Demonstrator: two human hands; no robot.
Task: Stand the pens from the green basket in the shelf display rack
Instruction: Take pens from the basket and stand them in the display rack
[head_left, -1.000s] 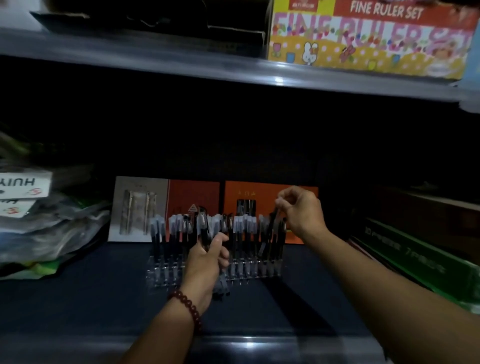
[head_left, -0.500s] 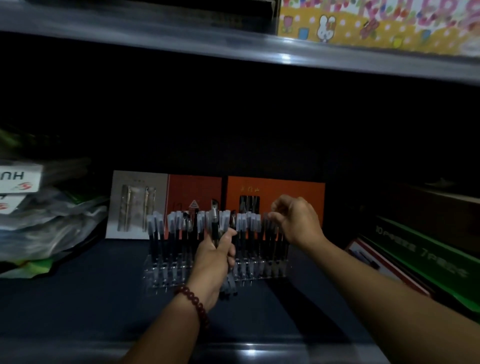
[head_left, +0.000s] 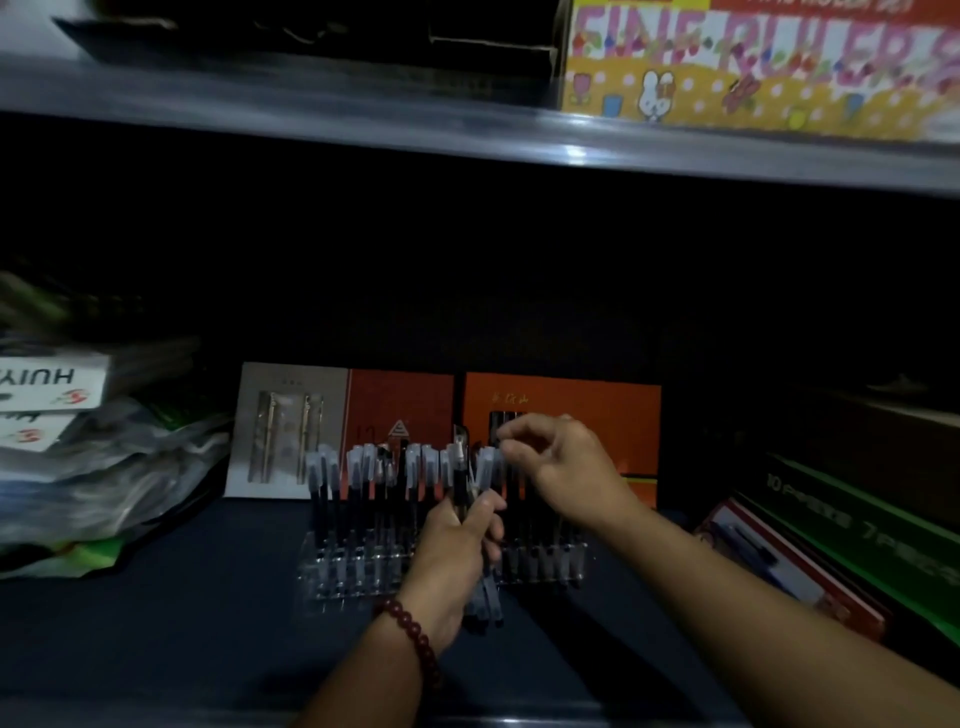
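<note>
Left hand (head_left: 457, 551) tight around spare pens (head_left: 487, 597), display rack (head_left: 353, 566) just beyond; right hand (head_left: 563, 467) up-right of it, fingertips (head_left: 511, 448) in a pinch on a racked pen (head_left: 487, 467).

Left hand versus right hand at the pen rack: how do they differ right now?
The left hand sits low in front of the clear plastic display rack, gripping a bundle of black grey-capped pens. The right hand is higher, pinching the top of one standing pen. The left wrist wears a dark red bead bracelet, while the right wrist is bare. Both are at the rack, fingers curled.
</note>
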